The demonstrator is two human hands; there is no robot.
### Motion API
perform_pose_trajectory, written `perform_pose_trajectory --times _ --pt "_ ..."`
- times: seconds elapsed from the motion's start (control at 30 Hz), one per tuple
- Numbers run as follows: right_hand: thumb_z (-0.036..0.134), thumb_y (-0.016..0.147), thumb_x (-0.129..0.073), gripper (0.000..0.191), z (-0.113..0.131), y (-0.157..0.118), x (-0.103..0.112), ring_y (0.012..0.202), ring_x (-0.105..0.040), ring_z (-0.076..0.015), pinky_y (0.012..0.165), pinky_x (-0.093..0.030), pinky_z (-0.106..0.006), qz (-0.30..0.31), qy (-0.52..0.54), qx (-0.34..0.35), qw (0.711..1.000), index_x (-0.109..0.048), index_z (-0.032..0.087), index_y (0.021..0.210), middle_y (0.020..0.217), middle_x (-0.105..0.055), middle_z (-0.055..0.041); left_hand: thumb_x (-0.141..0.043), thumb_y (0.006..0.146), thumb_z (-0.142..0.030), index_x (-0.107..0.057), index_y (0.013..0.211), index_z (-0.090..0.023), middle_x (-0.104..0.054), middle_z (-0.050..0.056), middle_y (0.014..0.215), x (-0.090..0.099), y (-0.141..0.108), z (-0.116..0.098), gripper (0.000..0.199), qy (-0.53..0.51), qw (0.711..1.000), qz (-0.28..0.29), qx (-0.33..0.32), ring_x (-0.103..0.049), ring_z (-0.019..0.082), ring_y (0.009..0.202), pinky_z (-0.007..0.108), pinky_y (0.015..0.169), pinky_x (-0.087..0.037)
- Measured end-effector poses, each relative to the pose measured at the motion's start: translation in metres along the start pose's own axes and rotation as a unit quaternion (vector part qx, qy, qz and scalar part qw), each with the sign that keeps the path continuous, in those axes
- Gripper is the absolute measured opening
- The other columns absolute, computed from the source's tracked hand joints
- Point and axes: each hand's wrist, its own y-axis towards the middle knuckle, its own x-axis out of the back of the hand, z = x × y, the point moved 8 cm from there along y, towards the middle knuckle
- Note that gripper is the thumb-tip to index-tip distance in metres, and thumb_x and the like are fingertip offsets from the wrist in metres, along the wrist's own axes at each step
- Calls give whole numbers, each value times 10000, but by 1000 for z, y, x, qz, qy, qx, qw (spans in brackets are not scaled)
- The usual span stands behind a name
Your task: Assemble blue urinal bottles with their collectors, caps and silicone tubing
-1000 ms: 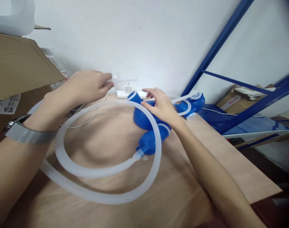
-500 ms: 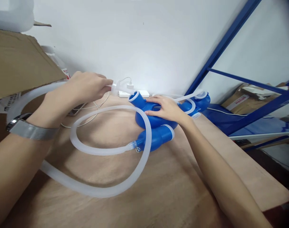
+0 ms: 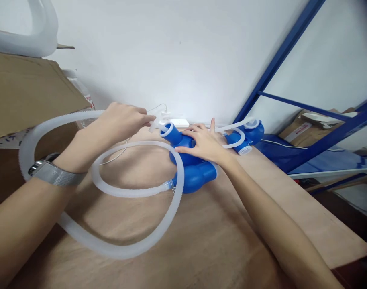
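Note:
My left hand (image 3: 123, 120), with a mesh-band watch on its wrist, pinches the end of a translucent corrugated hose (image 3: 120, 251). A clear fitting (image 3: 155, 123) shows past the fingertips, close beside the open spout of a blue plastic vessel (image 3: 175, 137). My right hand (image 3: 205, 143) grips this vessel from above, its thumb near the spout and its fingers over the far side. In front lies a rounded blue piece (image 3: 195, 177), joined to the hose's other end at a clamp. The hose loops widely over the table.
Another blue vessel (image 3: 253, 133) with coiled white tubing lies at the right. By the wall is a white power strip (image 3: 179, 122) with a plug and cable. Cardboard boxes (image 3: 29, 96) stand at the left, a blue metal rack (image 3: 280, 60) at the right. The table (image 3: 201, 241) is wooden.
My left hand has moved right, bringing the clear fitting to the spout's edge. My right hand has shifted slightly left on the vessel, its fingers more spread. The view has also moved a little.

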Motion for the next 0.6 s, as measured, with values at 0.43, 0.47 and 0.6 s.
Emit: perform_pose_trajectory --times 0.43,0.47,0.6 --pt "802 994 -501 776 19 -2 -5 1491 -489 -426 1272 -261 -683 61 12 14 998 -646 230 1499 1578 -603 -164 -336 1087 -218 -692 1233 -268 -692 123 1064 -7 -4 -27 388 83 996 20 -26 -694 321 1036 428 896 -460" --pt "758 1031 -472 727 18 -1 -3 1490 -495 -424 1262 -277 -679 65 15 23 998 -652 230 1497 1574 -614 -158 -328 1086 -198 -686 1242 -272 -690 116 1069 -5 -5 -29 397 93 995 18 -30 -691 313 1041 415 888 -462" --pt "615 1074 -511 617 10 -1 4 1472 -544 -412 1239 -353 -633 71 33 67 995 -617 241 1553 1575 -634 -134 -347 1028 -70 -663 1279 -237 -701 125 1087 0 -8 -38 436 157 986 23 -43 -706 299 1007 387 841 -462"
